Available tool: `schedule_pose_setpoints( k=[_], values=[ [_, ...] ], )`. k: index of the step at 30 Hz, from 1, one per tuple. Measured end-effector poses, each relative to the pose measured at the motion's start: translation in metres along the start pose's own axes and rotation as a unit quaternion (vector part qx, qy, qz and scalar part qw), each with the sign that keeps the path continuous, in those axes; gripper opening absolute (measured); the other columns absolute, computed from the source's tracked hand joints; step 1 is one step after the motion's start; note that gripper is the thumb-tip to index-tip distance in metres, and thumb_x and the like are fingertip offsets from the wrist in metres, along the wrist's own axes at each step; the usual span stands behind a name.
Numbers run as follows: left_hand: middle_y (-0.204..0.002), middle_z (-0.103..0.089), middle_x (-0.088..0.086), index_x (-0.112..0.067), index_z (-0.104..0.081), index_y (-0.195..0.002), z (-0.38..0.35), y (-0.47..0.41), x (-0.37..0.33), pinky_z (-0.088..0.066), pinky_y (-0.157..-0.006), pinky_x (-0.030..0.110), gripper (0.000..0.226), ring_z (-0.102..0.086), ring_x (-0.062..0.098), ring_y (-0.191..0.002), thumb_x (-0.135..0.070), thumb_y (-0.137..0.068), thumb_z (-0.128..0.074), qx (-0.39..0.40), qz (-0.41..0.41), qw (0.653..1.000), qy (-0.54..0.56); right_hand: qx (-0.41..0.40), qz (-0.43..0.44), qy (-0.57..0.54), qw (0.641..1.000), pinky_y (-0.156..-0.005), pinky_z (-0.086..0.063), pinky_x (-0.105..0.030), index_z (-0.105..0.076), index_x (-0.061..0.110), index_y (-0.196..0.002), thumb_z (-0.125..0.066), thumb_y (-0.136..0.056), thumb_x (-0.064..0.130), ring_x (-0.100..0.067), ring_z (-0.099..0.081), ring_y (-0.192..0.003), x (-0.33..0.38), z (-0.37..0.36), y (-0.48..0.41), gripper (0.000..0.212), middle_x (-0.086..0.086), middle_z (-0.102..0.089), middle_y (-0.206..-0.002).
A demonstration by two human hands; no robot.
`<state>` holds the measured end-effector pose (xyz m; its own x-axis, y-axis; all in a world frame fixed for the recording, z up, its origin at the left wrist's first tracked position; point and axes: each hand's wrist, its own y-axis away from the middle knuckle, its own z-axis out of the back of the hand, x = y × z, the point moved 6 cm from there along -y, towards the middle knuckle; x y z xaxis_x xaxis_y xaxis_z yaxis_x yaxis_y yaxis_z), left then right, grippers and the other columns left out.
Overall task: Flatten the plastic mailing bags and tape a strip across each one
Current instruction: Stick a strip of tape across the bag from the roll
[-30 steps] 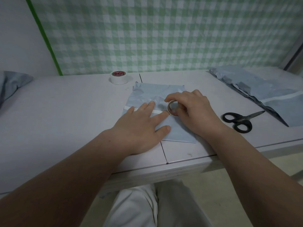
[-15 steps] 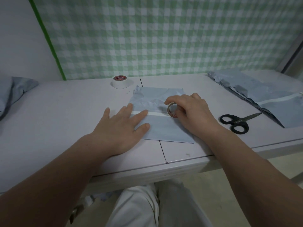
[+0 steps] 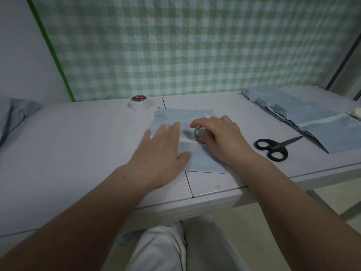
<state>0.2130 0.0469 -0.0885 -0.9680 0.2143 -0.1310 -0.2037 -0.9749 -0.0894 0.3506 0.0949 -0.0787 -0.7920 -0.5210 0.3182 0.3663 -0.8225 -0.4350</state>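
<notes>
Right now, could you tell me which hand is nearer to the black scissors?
Right. The right hand, gripping the small tape roll on the mailing bag, is beside the scissors without touching them. The left hand lies flat on the bag, beyond the right hand.

On my feed: a pale grey desk (image 3: 78, 143), a blue-grey mailing bag (image 3: 203, 163) crossed by a white strip (image 3: 185, 140), a tan tape roll (image 3: 195, 135), black-handled scissors (image 3: 281, 145) and a white spare roll (image 3: 139, 106) with red-printed core, before a green-and-white checked backdrop (image 3: 185, 45) edged solid green.
</notes>
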Motion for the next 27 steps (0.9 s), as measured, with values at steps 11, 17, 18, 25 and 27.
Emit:
schedule_pose_setpoints(
  k=[11,17,18,25,27],
  values=[
    [-0.156,-0.026,-0.002,-0.022,0.031,-0.143,-0.016,-0.004,-0.034,-0.002,-0.119,0.032,0.079,-0.026,0.020,-0.142,-0.040,-0.099,-0.032,0.032,-0.048,0.992,0.110,0.010,-0.012,-0.058,0.998,-0.084,-0.040,-0.039,-0.056,0.032,-0.121,-0.052,-0.086,0.010,-0.021,-0.045,-0.084,-0.008,-0.003,-0.002,0.042,0.011,-0.058,-0.079],
    [-0.156,-0.027,0.000,-0.023,0.025,-0.146,-0.022,-0.005,-0.030,-0.002,-0.120,0.033,0.076,-0.025,0.021,-0.142,-0.046,-0.098,-0.029,0.035,-0.041,0.994,0.094,0.022,-0.051,-0.177,0.983,-0.070,-0.042,-0.018,-0.050,0.027,-0.122,-0.070,-0.083,0.018,-0.014,-0.055,-0.075,-0.019,0.006,0.006,0.045,-0.001,-0.061,-0.082],
    [-0.156,-0.025,0.002,-0.023,0.023,-0.147,-0.023,-0.006,-0.029,-0.003,-0.120,0.035,0.075,-0.025,0.021,-0.142,-0.047,-0.097,-0.028,0.034,-0.042,0.995,0.089,0.011,-0.060,-0.190,0.980,-0.067,-0.040,-0.014,-0.052,0.028,-0.117,-0.070,-0.082,0.017,-0.011,-0.054,-0.072,-0.020,0.007,0.007,0.041,0.000,-0.060,-0.081],
    [-0.155,-0.028,0.001,-0.019,-0.002,-0.151,-0.021,-0.007,-0.030,-0.007,-0.120,0.039,0.066,-0.030,0.019,-0.139,-0.047,-0.097,-0.030,0.018,-0.046,0.996,0.077,-0.043,-0.082,-0.217,0.972,-0.061,-0.037,-0.013,-0.056,0.035,-0.091,-0.065,-0.082,0.010,-0.006,-0.047,-0.067,-0.022,0.015,0.008,0.028,0.010,-0.059,-0.077],
    [-0.154,-0.029,0.002,-0.017,-0.007,-0.150,-0.020,-0.006,-0.030,-0.007,-0.120,0.038,0.065,-0.029,0.019,-0.139,-0.047,-0.097,-0.029,0.022,-0.044,0.996,0.069,-0.054,-0.086,-0.202,0.974,-0.064,-0.033,-0.010,-0.056,0.041,-0.087,-0.064,-0.084,0.012,-0.007,-0.046,-0.077,-0.023,0.016,0.009,0.031,0.014,-0.058,-0.081]
  ],
)
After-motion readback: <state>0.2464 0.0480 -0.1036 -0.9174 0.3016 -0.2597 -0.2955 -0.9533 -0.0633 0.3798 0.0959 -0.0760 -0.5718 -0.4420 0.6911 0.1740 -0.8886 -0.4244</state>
